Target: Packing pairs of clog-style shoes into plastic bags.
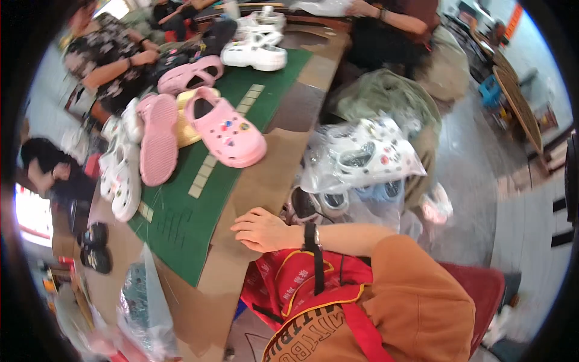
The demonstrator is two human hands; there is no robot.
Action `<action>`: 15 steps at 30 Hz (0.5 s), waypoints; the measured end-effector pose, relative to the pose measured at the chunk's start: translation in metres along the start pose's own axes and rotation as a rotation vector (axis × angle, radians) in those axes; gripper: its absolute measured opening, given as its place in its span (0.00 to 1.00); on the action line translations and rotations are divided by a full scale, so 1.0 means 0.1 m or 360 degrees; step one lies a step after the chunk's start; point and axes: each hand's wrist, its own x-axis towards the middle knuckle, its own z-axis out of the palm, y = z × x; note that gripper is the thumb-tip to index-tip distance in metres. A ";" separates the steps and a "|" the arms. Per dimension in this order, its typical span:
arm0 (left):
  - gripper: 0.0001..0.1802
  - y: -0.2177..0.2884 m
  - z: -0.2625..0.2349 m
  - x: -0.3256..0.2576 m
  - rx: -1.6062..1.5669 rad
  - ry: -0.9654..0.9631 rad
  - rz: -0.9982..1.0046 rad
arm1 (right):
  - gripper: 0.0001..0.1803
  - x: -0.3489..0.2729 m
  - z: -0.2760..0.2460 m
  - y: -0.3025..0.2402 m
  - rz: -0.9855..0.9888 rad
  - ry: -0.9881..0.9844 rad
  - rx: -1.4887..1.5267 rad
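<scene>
My right hand (260,230) rests on the brown table covering (274,158) at the table's near edge, fingers stretched out and holding nothing. A dark watch strap circles that wrist. My left hand is out of view. Beyond my right hand, a pink clog (234,137) with colourful charms sits on a green mat (187,247). Left of it, another pink clog (158,145) shows its ridged sole. A yellow clog (186,120) is partly hidden between them. Farther back lies one more pink clog (190,75).
White clogs stand at the mat's left (125,181) and far end (256,55). Bagged white clogs (374,155) are piled right of the table, above other shoes. Black clogs (94,253) and a clear plastic bag (139,295) lie at left. Other people sit around the table.
</scene>
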 end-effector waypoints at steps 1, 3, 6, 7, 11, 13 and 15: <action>0.15 0.06 -0.02 -0.05 -0.0128 0.0036 -0.0077 | 0.06 0.03 -0.01 0.01 0.0012 -0.0001 0.0021; 0.14 0.12 -0.14 -0.20 -0.0366 0.0158 -0.0295 | 0.07 0.07 0.04 -0.05 0.0020 -0.0063 0.0058; 0.14 -0.12 -0.42 0.17 -0.0747 0.0335 -0.0487 | 0.08 0.05 -0.02 -0.04 0.0061 -0.0064 0.0016; 0.14 -0.07 -0.56 0.37 -0.0879 0.0381 -0.0526 | 0.08 0.05 -0.02 -0.04 0.0069 -0.0100 -0.0025; 0.15 -1.69 -0.74 0.50 -0.1293 0.0609 -0.0686 | 0.08 0.13 -0.10 -0.10 0.0042 -0.0158 -0.0051; 0.16 -2.91 -0.86 0.67 -0.1493 0.0717 -0.0711 | 0.08 0.14 -0.09 -0.12 0.0021 -0.0159 -0.0062; 0.16 -3.77 -0.94 0.98 -0.1708 0.0799 -0.0707 | 0.08 0.17 -0.06 -0.12 0.0023 -0.0176 -0.0121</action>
